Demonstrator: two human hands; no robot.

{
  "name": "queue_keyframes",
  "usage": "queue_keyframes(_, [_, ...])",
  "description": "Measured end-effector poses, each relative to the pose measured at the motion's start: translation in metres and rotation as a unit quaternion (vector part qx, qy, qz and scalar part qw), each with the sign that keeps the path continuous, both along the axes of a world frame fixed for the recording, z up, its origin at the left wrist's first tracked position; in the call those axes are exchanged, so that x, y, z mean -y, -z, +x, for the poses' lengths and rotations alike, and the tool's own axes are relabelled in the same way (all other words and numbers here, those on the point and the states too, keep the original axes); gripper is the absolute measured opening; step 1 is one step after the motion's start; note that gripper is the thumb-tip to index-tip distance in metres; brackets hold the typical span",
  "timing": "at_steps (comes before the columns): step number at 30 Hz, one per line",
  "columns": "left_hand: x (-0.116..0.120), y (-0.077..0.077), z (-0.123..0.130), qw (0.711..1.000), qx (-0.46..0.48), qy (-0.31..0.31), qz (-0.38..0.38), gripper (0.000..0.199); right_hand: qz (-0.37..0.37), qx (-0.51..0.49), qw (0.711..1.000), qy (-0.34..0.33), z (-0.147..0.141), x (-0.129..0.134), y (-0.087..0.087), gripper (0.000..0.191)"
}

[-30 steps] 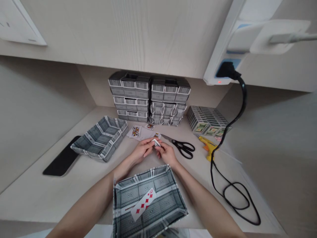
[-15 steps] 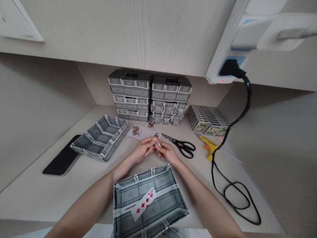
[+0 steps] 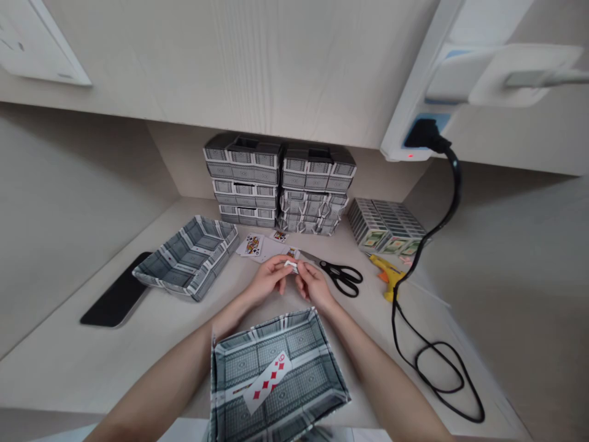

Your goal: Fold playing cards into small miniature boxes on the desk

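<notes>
Between my left hand (image 3: pixel 270 275) and my right hand (image 3: pixel 313 283) is a small folded white card piece (image 3: pixel 291 266), pinched by the fingertips of both. Below my hands, at the desk's front edge, sits an open tray made of grey patterned playing cards (image 3: pixel 304 368). A cut strip of a diamond card (image 3: pixel 267 382) lies inside it. Just beyond my hands, loose playing cards (image 3: pixel 253 245) are spread on the desk. Black-handled scissors (image 3: pixel 343 276) lie to the right of my right hand, their blades pointing toward the cards.
A second card tray (image 3: pixel 188 255) and a black phone (image 3: pixel 115 296) are at left. Stacked card boxes (image 3: pixel 246 178) stand behind, with card packs (image 3: pixel 386 224) beside them. At right lie a yellow glue gun (image 3: pixel 389 276) and a looping black cable (image 3: pixel 455 184) from a power strip (image 3: pixel 416 98).
The white piece has turned a little between my fingers, and my fingers have shifted slightly around it. The camera view has tilted a bit.
</notes>
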State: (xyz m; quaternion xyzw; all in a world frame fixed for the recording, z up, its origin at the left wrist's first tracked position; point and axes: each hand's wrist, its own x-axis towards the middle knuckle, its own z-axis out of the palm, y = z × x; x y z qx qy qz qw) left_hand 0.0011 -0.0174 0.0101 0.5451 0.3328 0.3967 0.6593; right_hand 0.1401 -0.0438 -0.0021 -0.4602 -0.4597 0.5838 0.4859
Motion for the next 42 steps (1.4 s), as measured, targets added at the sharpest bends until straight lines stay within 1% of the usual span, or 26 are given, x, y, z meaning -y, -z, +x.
queue_keyframes(3, [0.002, -0.001, 0.001, 1.0, -0.008, 0.002, 0.008, 0.042, 0.035, 0.003, 0.999, 0.024, 0.001, -0.002, 0.002, 0.041])
queue_keyframes(6, [0.001, 0.0, 0.001, 0.999, -0.034, -0.022, 0.017, 0.044, 0.053, 0.012, 0.998, 0.028, 0.001, -0.003, 0.003, 0.039])
queue_keyframes(13, [-0.001, 0.008, 0.0, 0.986, -0.114, -0.101, 0.06, 0.032, 0.034, 0.033, 0.999, 0.015, 0.002, -0.004, 0.006, 0.043])
queue_keyframes(16, [-0.001, 0.01, -0.001, 0.979, -0.143, -0.118, 0.085, 0.026, 0.025, 0.036, 0.999, 0.015, 0.002, -0.005, 0.009, 0.045])
queue_keyframes(19, [0.001, 0.01, -0.002, 0.973, -0.167, -0.114, 0.113, 0.025, 0.03, 0.048, 0.998, 0.029, 0.003, -0.005, 0.01, 0.046])
queue_keyframes(22, [0.003, 0.009, -0.002, 0.97, -0.173, -0.095, 0.142, 0.028, 0.038, 0.079, 0.995, 0.041, 0.003, -0.004, 0.009, 0.047])
queue_keyframes(26, [0.004, 0.008, -0.003, 0.966, -0.187, -0.077, 0.161, 0.03, 0.048, 0.108, 0.992, 0.047, 0.004, -0.001, 0.006, 0.048])
queue_keyframes(30, [0.003, 0.01, -0.004, 0.968, -0.185, -0.062, 0.155, 0.032, 0.043, 0.093, 0.994, 0.029, 0.005, 0.0, 0.003, 0.047])
queue_keyframes(33, [0.002, 0.01, -0.004, 0.966, -0.189, -0.069, 0.162, 0.033, 0.035, 0.075, 0.997, 0.005, 0.008, 0.0, 0.0, 0.046])
queue_keyframes(37, [0.005, 0.007, -0.004, 0.95, -0.221, -0.079, 0.208, 0.031, 0.039, 0.084, 0.996, -0.016, 0.011, 0.002, -0.002, 0.045])
queue_keyframes(42, [0.008, 0.004, -0.005, 0.926, -0.254, -0.066, 0.271, 0.029, 0.063, 0.129, 0.99, 0.005, 0.009, 0.002, 0.002, 0.046])
